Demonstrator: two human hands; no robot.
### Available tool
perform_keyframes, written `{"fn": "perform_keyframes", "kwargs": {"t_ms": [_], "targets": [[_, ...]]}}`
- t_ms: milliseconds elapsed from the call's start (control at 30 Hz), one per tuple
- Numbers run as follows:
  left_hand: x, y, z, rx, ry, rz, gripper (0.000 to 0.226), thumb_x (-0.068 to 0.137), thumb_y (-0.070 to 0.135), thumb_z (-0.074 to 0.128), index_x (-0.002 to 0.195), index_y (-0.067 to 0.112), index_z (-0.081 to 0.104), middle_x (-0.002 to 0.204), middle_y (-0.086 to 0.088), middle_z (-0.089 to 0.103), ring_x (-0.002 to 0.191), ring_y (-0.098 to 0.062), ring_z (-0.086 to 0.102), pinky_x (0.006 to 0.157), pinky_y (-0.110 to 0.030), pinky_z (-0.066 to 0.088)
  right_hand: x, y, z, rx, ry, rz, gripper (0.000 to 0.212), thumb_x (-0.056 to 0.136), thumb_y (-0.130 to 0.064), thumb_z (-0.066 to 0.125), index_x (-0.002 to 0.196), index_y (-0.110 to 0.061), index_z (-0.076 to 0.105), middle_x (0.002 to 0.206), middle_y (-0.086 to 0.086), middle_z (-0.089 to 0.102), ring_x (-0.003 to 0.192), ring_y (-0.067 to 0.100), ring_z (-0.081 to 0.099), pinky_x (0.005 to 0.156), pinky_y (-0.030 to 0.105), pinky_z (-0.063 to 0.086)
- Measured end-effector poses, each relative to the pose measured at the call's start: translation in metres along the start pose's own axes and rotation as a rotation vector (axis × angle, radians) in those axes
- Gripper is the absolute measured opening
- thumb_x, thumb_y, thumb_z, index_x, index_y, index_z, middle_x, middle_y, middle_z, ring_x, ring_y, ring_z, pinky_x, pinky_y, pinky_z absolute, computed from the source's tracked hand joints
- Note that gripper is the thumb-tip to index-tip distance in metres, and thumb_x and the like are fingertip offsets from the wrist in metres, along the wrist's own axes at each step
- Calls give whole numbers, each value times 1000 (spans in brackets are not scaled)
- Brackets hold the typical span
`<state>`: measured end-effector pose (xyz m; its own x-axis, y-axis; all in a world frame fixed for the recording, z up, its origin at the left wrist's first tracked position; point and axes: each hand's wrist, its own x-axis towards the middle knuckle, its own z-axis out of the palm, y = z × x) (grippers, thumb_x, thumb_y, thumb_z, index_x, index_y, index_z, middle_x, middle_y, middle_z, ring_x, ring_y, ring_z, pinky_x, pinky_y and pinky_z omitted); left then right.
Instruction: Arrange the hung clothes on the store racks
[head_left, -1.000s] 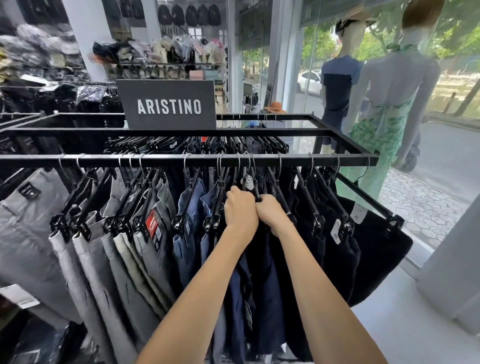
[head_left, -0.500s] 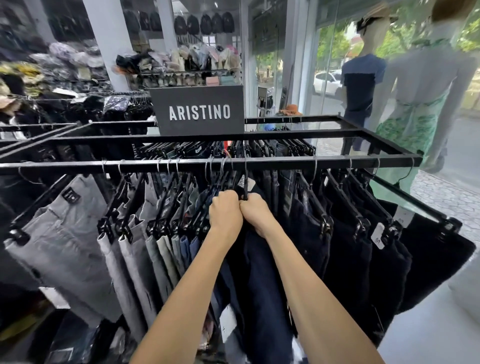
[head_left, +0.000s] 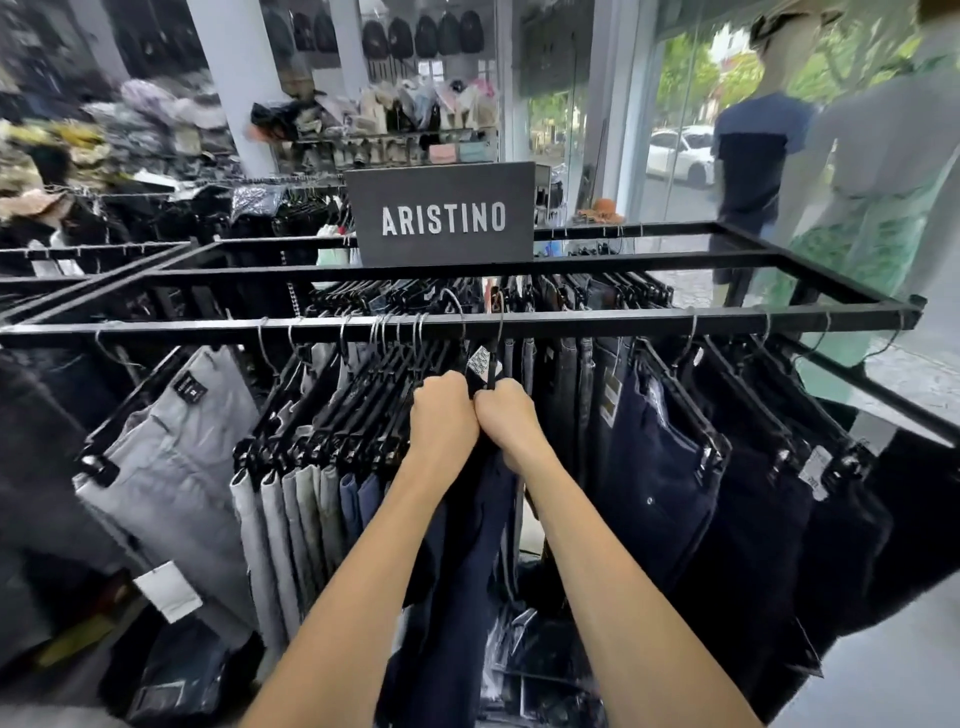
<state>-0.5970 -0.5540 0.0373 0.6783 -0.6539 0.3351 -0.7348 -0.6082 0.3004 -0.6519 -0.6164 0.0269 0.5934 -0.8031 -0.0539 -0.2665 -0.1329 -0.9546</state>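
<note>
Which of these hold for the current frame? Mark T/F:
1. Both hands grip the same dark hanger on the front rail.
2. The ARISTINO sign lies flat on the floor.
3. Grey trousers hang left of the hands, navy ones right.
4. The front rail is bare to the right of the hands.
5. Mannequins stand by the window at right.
1. True. The left hand and right hand meet, fingers curled, on a black hanger hooked over the front rail.
2. False. The ARISTINO sign stands upright on the rack's middle bar.
3. True. Grey trousers hang left, navy trousers right.
4. False. Dark garments hang there along the rail.
5. True. Two mannequins stand by the glass.
</note>
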Motion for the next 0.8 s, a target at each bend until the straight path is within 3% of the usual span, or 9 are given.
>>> {"fn": "perform_keyframes", "kwargs": {"t_ms": [200, 433, 600, 700, 800], "targets": [[-12, 54, 5, -66, -1, 51, 14, 94, 4, 44, 99, -1, 56, 106, -23, 62, 101, -41, 59, 68, -37, 39, -5, 12, -56, 11, 55, 12, 17, 89, -12, 46, 74, -16, 41, 85, 1, 48, 69, 16, 43, 53, 28, 32], [-26, 113, 14, -151, -70, 50, 19, 96, 7, 43, 107, -4, 54, 116, -25, 58, 110, -43, 54, 81, -43, 45, -6, 31, -110, 16, 120, 61, 19, 83, -9, 44, 70, -20, 36, 84, 1, 46, 74, 21, 44, 53, 28, 32], [-27, 131, 27, -175, -89, -19, 15, 90, 3, 51, 103, -3, 54, 115, -25, 58, 110, -44, 54, 81, -43, 45, -4, 53, -135, -25, 158, 103, 6, 79, -10, 44, 81, -9, 50, 99, 13, 61, 84, 29, 63, 69, 37, 51], [-24, 129, 42, -182, -136, -63, 14, 88, 1, 53, 101, -2, 55, 115, -26, 59, 110, -45, 54, 81, -44, 47, 0, 67, -142, -23, 161, 136, 21, 80, -11, 44, 94, -3, 57, 106, 15, 62, 92, 35, 67, 85, 48, 58], [-22, 132, 51, -195, -163, -62, 16, 87, 0, 53, 103, -4, 55, 116, -27, 59, 111, -46, 54, 82, -44, 46, -2, 63, -143, -61, 139, 129, 23, 79, -9, 43, 95, -1, 58, 105, 17, 64, 91, 36, 66, 83, 44, 58]]}}
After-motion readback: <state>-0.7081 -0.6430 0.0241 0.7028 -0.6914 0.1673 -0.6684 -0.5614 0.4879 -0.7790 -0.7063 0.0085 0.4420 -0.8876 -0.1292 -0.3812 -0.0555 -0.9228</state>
